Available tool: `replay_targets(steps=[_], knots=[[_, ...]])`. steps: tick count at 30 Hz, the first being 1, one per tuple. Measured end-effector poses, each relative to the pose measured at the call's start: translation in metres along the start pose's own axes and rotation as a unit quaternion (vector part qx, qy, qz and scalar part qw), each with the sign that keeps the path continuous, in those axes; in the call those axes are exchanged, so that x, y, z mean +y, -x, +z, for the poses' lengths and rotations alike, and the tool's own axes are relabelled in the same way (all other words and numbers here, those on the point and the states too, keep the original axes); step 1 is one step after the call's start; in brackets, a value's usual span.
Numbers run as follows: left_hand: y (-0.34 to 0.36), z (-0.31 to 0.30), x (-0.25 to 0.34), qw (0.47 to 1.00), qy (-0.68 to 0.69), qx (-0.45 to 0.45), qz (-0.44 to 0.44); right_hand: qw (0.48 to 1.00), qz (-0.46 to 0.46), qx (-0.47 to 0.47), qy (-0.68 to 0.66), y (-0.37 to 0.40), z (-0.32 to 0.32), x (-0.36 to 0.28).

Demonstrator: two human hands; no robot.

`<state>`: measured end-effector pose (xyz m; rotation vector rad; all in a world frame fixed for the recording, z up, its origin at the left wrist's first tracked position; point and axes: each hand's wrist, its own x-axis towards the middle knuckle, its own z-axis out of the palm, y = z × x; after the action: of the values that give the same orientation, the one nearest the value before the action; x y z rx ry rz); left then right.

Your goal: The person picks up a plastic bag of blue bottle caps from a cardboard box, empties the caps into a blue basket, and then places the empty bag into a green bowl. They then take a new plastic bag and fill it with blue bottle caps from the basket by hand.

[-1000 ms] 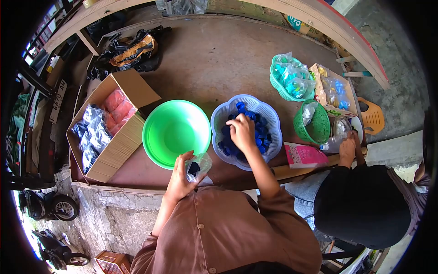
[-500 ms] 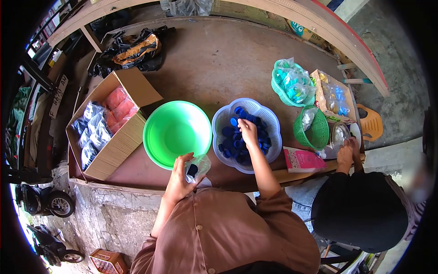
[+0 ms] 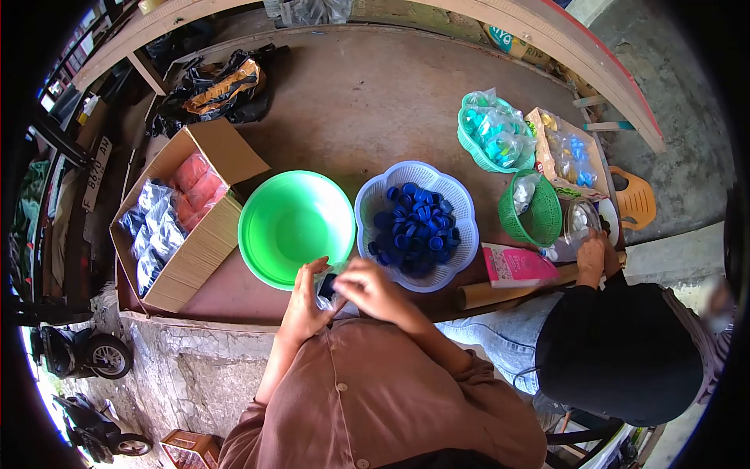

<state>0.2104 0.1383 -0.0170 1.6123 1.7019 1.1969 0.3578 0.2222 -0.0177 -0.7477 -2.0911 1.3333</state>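
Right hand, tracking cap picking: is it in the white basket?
No, the right hand is outside the white basket, at the clear bag the left hand holds.

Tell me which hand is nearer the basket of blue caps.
Right. The right hand sits just below the basket; the left hand holds a plastic bag farther left.

Glossy green plastic bowl (image 3: pixel 295 227)

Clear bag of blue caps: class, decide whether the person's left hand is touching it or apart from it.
Touching. The head view shows the left hand wrapped round the clear bag, gripping it.
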Motion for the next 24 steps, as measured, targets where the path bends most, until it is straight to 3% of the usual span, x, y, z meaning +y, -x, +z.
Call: replay_targets(steps=[2, 5, 7, 8, 10, 11, 13, 15, 24], knots=[[-0.002, -0.001, -0.002, 0.999, -0.029, -0.022, 0.022, 0.995, -0.046, -0.035, 0.087, 0.001, 0.011, 0.002], [-0.001, -0.001, 0.002, 1.000, -0.005, -0.012, -0.009, 0.999, -0.031, -0.015, 0.013, -0.010, -0.006, 0.000], [-0.001, -0.003, 0.005, 1.000, -0.009, -0.009, -0.012, 0.999, 0.019, 0.025, 0.011, -0.019, -0.030, 0.006], [-0.001, -0.003, 0.006, 1.000, -0.012, -0.003, -0.013, 0.994, 0.011, 0.102, 0.035, -0.026, -0.040, 0.024], [-0.001, -0.004, 0.005, 1.000, -0.012, -0.005, -0.015, 0.951, 0.020, 0.207, 0.230, -0.035, -0.064, 0.077], [-0.001, -0.004, 0.005, 1.000, -0.012, -0.005, -0.015, 0.924, 0.049, 0.214, 0.312, -0.036, -0.075, 0.100], [-0.001, -0.003, 0.005, 1.000, -0.010, -0.004, -0.005, 0.877, 0.140, 0.178, 0.423, -0.042, -0.085, 0.110], [-0.001, -0.004, 0.007, 1.000, -0.009, -0.002, 0.004, 0.855, 0.143, 0.155, 0.473, -0.048, -0.084, 0.115], [0.002, -0.004, 0.008, 1.000, -0.017, 0.009, -0.009, 0.865, 0.122, 0.175, 0.453, -0.058, -0.069, 0.115]])
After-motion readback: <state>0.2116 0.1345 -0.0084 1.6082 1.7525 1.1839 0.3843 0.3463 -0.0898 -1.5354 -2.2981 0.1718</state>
